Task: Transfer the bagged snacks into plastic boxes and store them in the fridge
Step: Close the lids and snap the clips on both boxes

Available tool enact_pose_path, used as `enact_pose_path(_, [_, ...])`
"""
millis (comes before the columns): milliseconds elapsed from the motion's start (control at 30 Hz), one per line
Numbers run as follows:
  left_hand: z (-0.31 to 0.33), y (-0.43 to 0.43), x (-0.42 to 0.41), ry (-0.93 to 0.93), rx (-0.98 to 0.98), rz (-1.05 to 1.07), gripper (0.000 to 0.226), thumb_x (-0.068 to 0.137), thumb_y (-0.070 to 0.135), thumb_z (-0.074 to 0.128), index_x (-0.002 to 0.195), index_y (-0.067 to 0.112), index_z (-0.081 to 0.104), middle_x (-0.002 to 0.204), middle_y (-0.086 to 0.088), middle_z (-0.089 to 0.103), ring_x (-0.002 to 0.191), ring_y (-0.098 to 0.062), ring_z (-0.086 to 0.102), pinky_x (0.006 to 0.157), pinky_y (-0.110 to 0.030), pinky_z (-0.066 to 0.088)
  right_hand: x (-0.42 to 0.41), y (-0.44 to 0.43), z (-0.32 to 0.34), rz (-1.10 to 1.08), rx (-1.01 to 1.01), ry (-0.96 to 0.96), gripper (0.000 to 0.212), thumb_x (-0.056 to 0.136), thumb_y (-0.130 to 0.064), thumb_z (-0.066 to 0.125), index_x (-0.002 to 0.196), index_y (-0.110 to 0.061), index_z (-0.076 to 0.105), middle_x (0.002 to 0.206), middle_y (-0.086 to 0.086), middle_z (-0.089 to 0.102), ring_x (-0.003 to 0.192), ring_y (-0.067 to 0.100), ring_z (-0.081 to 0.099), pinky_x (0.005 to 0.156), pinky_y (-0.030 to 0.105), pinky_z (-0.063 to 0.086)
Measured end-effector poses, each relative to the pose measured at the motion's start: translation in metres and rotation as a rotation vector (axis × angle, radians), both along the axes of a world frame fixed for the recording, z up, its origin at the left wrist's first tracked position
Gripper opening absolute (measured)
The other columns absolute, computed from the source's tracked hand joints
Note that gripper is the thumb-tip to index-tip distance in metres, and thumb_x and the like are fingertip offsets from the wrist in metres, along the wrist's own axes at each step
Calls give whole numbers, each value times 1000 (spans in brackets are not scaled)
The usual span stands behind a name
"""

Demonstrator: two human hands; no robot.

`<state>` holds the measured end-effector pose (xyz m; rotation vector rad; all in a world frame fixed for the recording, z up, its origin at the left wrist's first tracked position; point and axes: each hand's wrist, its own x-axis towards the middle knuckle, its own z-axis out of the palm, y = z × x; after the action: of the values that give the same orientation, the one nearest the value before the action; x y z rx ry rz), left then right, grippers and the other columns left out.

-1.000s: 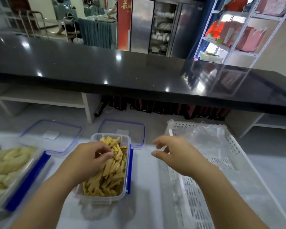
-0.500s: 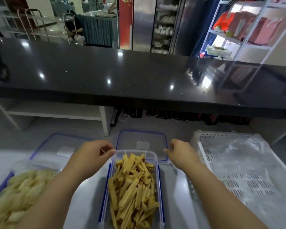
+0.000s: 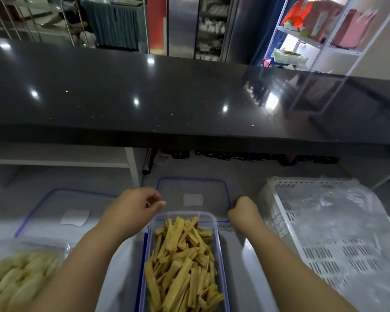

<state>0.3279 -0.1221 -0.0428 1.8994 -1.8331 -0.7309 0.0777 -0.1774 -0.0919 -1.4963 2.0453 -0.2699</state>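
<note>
Snacks (image 3: pixel 182 264), orange-yellow sticks, fill the clear plastic box (image 3: pixel 209 218) that sits in front of me on the pale counter (image 3: pixel 122 255), between my 2 forearms. Just behind that box lies its lid (image 3: pixel 191 188), flat on the counter, clear with a blue rim and a white label in the middle. My left hand (image 3: pixel 133 208) is at the lid's near left corner, fingers curled in with thumb and forefinger pinched together; I cannot tell whether they actually have hold of the rim. My right hand (image 3: pixel 243 210) is at the lid's near right corner, fingers folded down over the edge, apparently gripping it. At the far left a second box (image 3: pixel 61 246) holds paler snack pieces, blurred, and a second lid (image 3: pixel 65 206) lies flat behind it. To the right stands a white perforated crate (image 3: pixel 279 212) with crumpled clear plastic bags (image 3: pixel 338 221) in it. A dark glossy countertop (image 3: pixel 167 97) runs across above everything.
</note>
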Motion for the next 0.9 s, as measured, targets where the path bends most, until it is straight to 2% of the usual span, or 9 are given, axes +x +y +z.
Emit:
enact_pose_path(167, [1, 5, -1, -3, -2, 11, 10, 89, 35, 60, 89, 27, 66, 87, 9, 66, 82, -5, 59, 73, -27, 50, -9, 3, 12, -111, -153, -307, 22, 84, -7, 63, 106, -6, 60, 98, 8, 65, 89, 27, 62, 73, 33, 49])
enact_pose_path(267, [6, 10, -4, 34, -15, 13, 11, 89, 35, 58, 88, 27, 66, 86, 8, 67, 81, -4, 59, 67, -23, 46, -14, 17, 29, -95, -302, -361, 15, 85, -11, 67, 95, -12, 57, 90, 4, 66, 82, 23, 64, 70, 34, 54])
enact_pose_path(333, [14, 13, -7, 106, -40, 32, 18, 91, 37, 54, 89, 24, 67, 84, 6, 67, 80, -7, 61, 68, -26, 48, -16, 31, 41, -46, -444, -372, 11, 86, -10, 67, 88, -16, 57, 84, -1, 65, 79, 15, 64, 64, 24, 51])
enact_pose_path(400, [23, 18, -12, 237, -73, 70, 25, 93, 40, 48, 87, 24, 67, 82, 4, 68, 78, -12, 63, 69, -32, 51, -16, 45, 50, 17, -596, -352, 12, 86, -8, 66, 89, -17, 60, 82, -6, 66, 79, 7, 63, 63, 15, 47])
enact_pose_path(533, [42, 28, -28, 499, -62, 138, 37, 93, 48, 39, 86, 23, 65, 83, -3, 71, 73, -18, 65, 65, -31, 47, -16, 69, 58, 221, -928, -170, 13, 82, 0, 69, 91, -9, 67, 72, -4, 65, 66, 5, 58, 60, 4, 44])
enact_pose_path(633, [51, 36, -40, 669, -17, 204, 41, 91, 51, 39, 84, 19, 64, 80, -10, 73, 67, -21, 64, 61, -31, 45, -12, 83, 59, 367, -1136, -66, 12, 79, 2, 67, 91, 0, 70, 75, 5, 69, 76, 1, 55, 75, -4, 38])
enact_pose_path(700, [55, 40, -44, 752, 14, 258, 38, 90, 50, 44, 85, 17, 62, 76, -10, 72, 64, -20, 64, 58, -30, 47, -8, 91, 59, 468, -1225, -34, 14, 83, -2, 64, 93, 3, 71, 85, 11, 72, 82, 9, 64, 84, 6, 46])
enact_pose_path(800, [58, 48, -43, 971, 72, 288, 27, 90, 33, 57, 86, 7, 61, 66, -6, 68, 60, -18, 65, 63, -33, 54, -6, 99, 56, 566, -1276, 2, 19, 80, 0, 68, 98, 1, 71, 93, 13, 73, 89, 21, 67, 83, 24, 54])
enact_pose_path(900, [59, 57, -38, 1121, 89, 247, 17, 91, 12, 55, 93, -3, 63, 79, -16, 71, 66, -24, 66, 63, -31, 57, -9, 108, 52, 653, -1157, -82, 25, 80, -7, 71, 105, -8, 68, 104, 8, 71, 98, 17, 65, 87, 29, 54])
